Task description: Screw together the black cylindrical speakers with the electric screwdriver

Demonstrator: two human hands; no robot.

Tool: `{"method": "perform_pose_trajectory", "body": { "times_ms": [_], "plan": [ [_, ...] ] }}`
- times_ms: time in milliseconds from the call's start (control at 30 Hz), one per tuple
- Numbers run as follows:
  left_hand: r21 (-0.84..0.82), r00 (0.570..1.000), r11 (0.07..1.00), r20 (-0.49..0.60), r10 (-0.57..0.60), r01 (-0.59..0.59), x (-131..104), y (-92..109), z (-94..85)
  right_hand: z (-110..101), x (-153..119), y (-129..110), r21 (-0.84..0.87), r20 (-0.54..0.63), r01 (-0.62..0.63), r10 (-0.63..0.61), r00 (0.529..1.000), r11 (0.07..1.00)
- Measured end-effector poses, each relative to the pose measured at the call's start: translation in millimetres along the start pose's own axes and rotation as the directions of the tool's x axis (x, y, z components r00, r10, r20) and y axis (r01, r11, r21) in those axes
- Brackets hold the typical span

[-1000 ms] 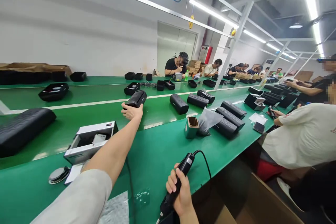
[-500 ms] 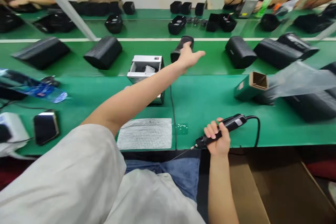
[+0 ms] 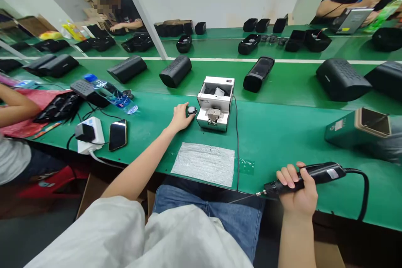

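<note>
My right hand [image 3: 297,186] is wrapped round a black electric screwdriver [image 3: 320,173], whose long thin bit points left over my lap. Its cord curves down at the right. On the green bench, my left hand [image 3: 182,118] has thumb and forefinger closed round a small round part [image 3: 191,111] with a silvery top. Just right of that hand stands a white screw feeder [image 3: 213,102] with an open top. A sheet of bubble wrap [image 3: 204,163] lies flat in front of me. Beyond the feeder, a black speaker-like case [image 3: 259,74] rests tilted on the bench.
A phone [image 3: 118,135], a white power strip [image 3: 91,134] and a water bottle [image 3: 113,94] lie at the left. An open box [image 3: 358,127] stands at the right. Several black cases [image 3: 176,71] line the back. Co-workers sit at the left and across the bench.
My left hand has drawn back from the black case at the rear to the small round part beside the screw feeder. The view has turned left. My right hand still holds the screwdriver.
</note>
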State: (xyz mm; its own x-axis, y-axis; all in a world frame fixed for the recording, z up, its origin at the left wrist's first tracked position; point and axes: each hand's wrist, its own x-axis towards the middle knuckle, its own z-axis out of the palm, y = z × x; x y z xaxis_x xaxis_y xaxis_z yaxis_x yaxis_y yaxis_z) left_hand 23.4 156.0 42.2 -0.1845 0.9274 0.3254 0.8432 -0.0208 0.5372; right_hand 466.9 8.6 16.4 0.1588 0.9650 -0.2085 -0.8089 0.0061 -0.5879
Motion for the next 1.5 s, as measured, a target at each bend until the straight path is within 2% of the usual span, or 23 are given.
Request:
{"method": "perform_pose_trajectory", "body": {
  "times_ms": [67, 133, 300, 367, 467, 600, 767, 933, 1033, 1200, 1367, 1433, 1500],
  "plan": [
    [0.032, 0.998, 0.999, 0.046, -0.043, 0.042, 4.8, -2.8, 1.5, 0.8, -2.4, -0.5, -0.015, -0.001, 0.010, -0.010, 1.000, 1.000],
    [0.058, 0.994, 0.996, 0.088, -0.067, 0.062, -2.1, -2.1, -9.1, 1.2, -4.4, -0.3, -0.023, -0.008, 0.022, -0.023, 1.000, 0.999],
    [0.110, 0.972, 0.993, 0.227, -0.061, 0.037, -49.3, 8.8, -57.1, 1.7, -3.4, 0.4, -0.026, -0.026, 0.022, -0.022, 0.999, 0.999],
    [0.119, 0.951, 0.993, 0.308, -0.027, -0.011, -65.9, 18.1, -67.4, 2.6, -1.3, 0.1, -0.030, -0.028, 0.010, -0.011, 1.000, 1.000],
    [0.123, 0.916, 0.988, 0.399, 0.038, -0.095, -77.3, 34.7, -63.4, 4.3, 0.7, -0.9, -0.036, -0.024, 0.002, -0.003, 1.000, 0.999],
    [0.141, 0.900, 0.977, 0.426, 0.088, -0.163, -75.7, 52.1, -44.2, 3.8, -0.6, -1.5, -0.042, -0.009, 0.006, -0.007, 1.000, 0.999],
    [0.125, 0.889, 0.968, 0.434, 0.143, -0.217, -78.9, 62.6, -29.8, 0.7, -3.4, 0.0, -0.039, -0.005, 0.023, -0.023, 1.000, 0.999],
    [0.064, 0.858, 0.963, 0.471, 0.203, -0.263, -82.9, 69.2, -19.8, 2.3, -3.0, -1.1, -0.055, 0.004, 0.020, -0.020, 1.000, 0.998],
    [0.021, 0.827, 0.959, 0.513, 0.232, -0.282, -82.0, 69.8, -25.3, 2.5, -3.0, -2.3, -0.060, 0.005, 0.012, -0.012, 1.000, 0.998],
    [-0.042, 0.769, 0.949, 0.576, 0.277, -0.311, -87.0, 74.0, -46.7, 0.4, -2.5, -1.8, -0.051, 0.004, 0.013, -0.013, 1.000, 0.999],
    [-0.115, 0.647, 0.914, 0.672, 0.360, -0.389, -101.8, 80.9, -55.6, 2.1, -2.6, -2.3, -0.044, -0.005, 0.011, -0.011, 1.000, 0.999],
    [-0.120, 0.650, 0.919, 0.672, 0.354, -0.376, -105.1, 78.4, -57.9, 3.3, -3.0, -3.1, -0.040, -0.012, 0.011, -0.012, 1.000, 0.999],
    [-0.122, 0.702, 0.939, 0.636, 0.322, -0.321, -105.6, 72.6, -60.7, 3.9, -3.4, -3.7, -0.035, -0.017, 0.009, -0.010, 1.000, 0.999]
  ]
}}
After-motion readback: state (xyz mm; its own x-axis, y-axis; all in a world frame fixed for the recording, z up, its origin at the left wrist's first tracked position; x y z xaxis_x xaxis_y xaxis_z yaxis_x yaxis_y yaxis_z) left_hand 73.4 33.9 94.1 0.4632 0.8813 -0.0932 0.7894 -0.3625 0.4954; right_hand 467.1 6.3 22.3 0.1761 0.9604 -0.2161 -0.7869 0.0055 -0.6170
